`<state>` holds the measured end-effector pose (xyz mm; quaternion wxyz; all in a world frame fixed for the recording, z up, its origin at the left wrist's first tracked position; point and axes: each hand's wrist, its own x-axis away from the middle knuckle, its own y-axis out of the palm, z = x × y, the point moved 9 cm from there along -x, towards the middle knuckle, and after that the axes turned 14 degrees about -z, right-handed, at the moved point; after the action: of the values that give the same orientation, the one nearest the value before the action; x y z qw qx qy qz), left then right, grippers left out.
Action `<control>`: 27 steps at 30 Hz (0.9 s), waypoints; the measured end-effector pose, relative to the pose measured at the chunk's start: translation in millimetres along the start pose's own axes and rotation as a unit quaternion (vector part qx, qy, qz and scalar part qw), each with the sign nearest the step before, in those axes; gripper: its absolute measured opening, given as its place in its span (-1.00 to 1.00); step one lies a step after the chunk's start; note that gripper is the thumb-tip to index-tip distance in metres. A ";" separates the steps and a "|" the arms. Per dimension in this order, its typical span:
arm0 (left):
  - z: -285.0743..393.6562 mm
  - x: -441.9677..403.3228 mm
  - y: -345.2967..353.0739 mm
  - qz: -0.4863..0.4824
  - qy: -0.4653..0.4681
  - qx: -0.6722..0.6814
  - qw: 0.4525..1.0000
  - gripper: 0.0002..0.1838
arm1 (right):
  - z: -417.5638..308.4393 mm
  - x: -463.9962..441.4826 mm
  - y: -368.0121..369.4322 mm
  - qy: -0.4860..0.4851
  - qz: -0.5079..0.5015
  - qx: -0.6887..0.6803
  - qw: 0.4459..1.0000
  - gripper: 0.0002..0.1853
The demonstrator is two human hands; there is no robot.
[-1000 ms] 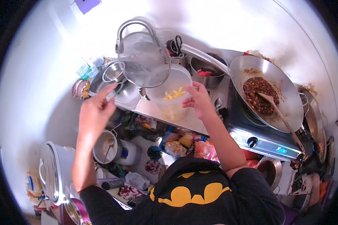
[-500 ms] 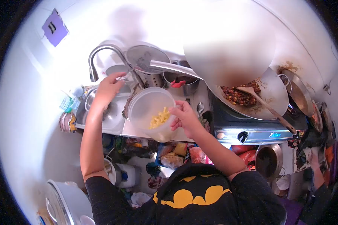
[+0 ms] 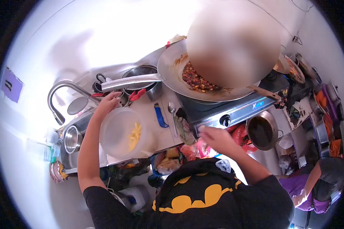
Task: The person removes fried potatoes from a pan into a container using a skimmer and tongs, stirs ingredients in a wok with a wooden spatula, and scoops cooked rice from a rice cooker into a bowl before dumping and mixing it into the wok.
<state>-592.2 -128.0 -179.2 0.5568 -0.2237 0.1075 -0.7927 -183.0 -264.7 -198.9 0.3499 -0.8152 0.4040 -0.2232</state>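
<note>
A translucent plastic tub (image 3: 112,139) with yellow strips (image 3: 134,136) in it stands on the counter. My left hand (image 3: 110,102) is stretched over the counter just behind the tub, beneath the wok's long handle (image 3: 132,81). Its fingers point forward with nothing visible in them. Off to the right, my right hand (image 3: 218,138) hovers by the front edge of the stove (image 3: 233,110), away from the tub. Its fingers are loosely bent and apart, and it holds nothing I can see. On the stove, the wok (image 3: 168,70) contains a dark red mixture with yellow bits (image 3: 197,80).
A blue-handled tool (image 3: 160,116) and a spoon (image 3: 172,114) lie between tub and stove. A pot (image 3: 154,91) stands behind. The sink (image 3: 68,158) and faucet (image 3: 65,84) are at left. A wooden utensil (image 3: 265,92) overhangs the stove. Another person's arm (image 3: 309,183) shows lower right.
My right hand has let go of the tub and moved right toward the stove front. The tub now stands on the counter. My left hand has shifted from the sink area to behind the tub.
</note>
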 end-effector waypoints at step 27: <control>82.3 214.6 40.8 0.264 -0.113 -0.191 0.939 -0.53 | 65.6 0.7 -0.6 0.029 -0.056 0.590 0.805 -0.92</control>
<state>-579.2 -335.9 -73.7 0.7016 -0.3769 0.2485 -0.5513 -139.9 -239.4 -241.3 0.7385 -0.4657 0.1583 -0.4612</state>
